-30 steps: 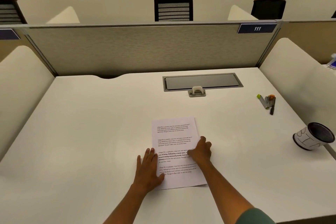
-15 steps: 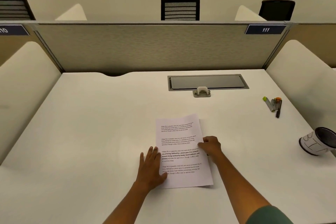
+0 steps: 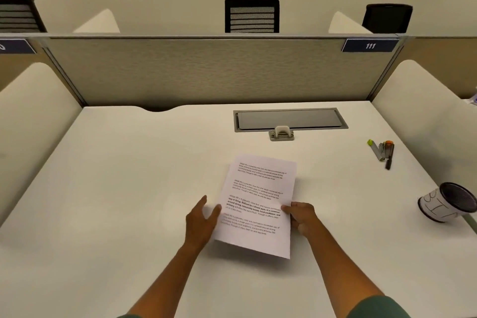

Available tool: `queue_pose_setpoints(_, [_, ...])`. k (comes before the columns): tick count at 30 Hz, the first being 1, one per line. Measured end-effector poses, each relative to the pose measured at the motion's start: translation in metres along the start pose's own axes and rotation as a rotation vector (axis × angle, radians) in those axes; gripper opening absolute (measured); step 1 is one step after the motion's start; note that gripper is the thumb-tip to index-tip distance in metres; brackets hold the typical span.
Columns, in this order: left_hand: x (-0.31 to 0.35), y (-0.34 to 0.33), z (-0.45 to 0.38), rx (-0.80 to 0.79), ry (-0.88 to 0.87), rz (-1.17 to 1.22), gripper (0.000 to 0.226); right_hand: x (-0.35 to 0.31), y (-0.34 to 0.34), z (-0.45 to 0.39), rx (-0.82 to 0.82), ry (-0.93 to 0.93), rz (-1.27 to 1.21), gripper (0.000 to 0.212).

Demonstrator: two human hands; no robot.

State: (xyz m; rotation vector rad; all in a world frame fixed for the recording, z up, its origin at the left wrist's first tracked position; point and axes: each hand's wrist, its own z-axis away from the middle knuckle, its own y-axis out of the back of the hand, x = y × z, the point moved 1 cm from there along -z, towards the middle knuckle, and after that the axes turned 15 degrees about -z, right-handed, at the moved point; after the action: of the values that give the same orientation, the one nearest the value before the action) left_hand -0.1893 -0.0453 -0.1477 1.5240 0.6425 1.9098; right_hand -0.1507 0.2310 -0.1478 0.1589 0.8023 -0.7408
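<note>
A printed sheet of paper (image 3: 260, 188) with several short text blocks is lifted a little off the white desk (image 3: 116, 188) and turned clockwise. My right hand (image 3: 302, 218) pinches its right edge, thumb on top. My left hand (image 3: 200, 223) is at the sheet's left edge with fingers fairly straight, thumb raised, the fingertips under or against the paper; the hand is blurred.
Several markers and pens (image 3: 383, 151) lie at the right back of the desk. A mesh pen cup (image 3: 447, 202) lies on its side near the right edge. A grey cable hatch (image 3: 289, 120) is set in the desk. Partition walls (image 3: 206, 70) enclose the desk.
The sheet lay flat under both hands before. Now my right hand has taken its right edge and raised it, and my left hand has slid to the left edge.
</note>
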Motion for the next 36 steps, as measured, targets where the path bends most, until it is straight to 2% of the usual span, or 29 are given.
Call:
queue_pose_setpoints(4, [0.01, 0.004, -0.013, -0.077, 0.218, 0.477, 0.056, -0.011, -0.002, 0.001, 0.001, 0.004, -0.17, 0.031])
queue_pose_setpoints(7, [0.023, 0.001, -0.014, -0.199, 0.309, 0.811, 0.046, -0.018, -0.007, 0.002, 0.019, 0.033, -0.288, 0.036])
queue_pose_setpoints(11, [0.045, -0.015, -0.007, -0.352, 0.362, 0.937, 0.04, -0.023, -0.015, 0.005, 0.045, 0.056, -0.432, 0.026])
queue_pose_setpoints(15, [0.068, -0.031, 0.006, -0.45, 0.298, 1.036, 0.037, -0.021, -0.022, 0.01, 0.076, 0.083, -0.518, 0.011])
queue_pose_setpoints(18, [0.082, -0.038, 0.01, -0.414, 0.233, 1.001, 0.038, -0.015, -0.023, 0.012, 0.087, 0.096, -0.582, 0.011])
queue_pose_setpoints(25, [0.084, -0.044, 0.004, -0.306, 0.219, 0.818, 0.047, -0.001, -0.017, 0.02, 0.05, 0.102, -0.651, 0.022])
queue_pose_setpoints(31, [0.075, -0.047, -0.003, -0.309, 0.173, 0.681, 0.045, 0.011, -0.004, 0.026, -0.03, 0.086, -0.661, 0.035])
queue_pose_setpoints(36, [0.076, -0.051, -0.006, -0.375, 0.143, 0.615, 0.046, 0.011, 0.018, 0.023, -0.002, 0.086, -0.706, 0.041])
